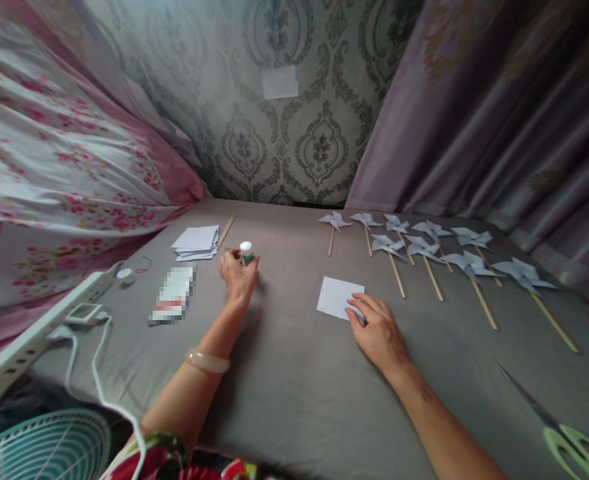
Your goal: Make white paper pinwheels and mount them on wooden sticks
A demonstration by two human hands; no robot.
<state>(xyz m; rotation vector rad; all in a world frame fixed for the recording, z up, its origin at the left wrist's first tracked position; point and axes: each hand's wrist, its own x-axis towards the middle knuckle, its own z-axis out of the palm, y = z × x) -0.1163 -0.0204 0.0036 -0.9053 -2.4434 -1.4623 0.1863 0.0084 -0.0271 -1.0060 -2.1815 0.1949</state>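
Note:
My left hand is closed around a small container with a white cap and a green body, upright just above or on the cloth surface. A square of white paper lies flat in front of my right hand. The fingertips of that hand rest on the paper's right edge, slightly apart. Beyond the left hand is a stack of white paper squares, with thin wooden sticks beside it. White paper pinwheels on wooden sticks lie in rows to the right.
Green-handled scissors lie open at the lower right. A blurred packet and a white round lid-like piece are at the left. A white power strip with cables runs along the left edge, above a teal fan.

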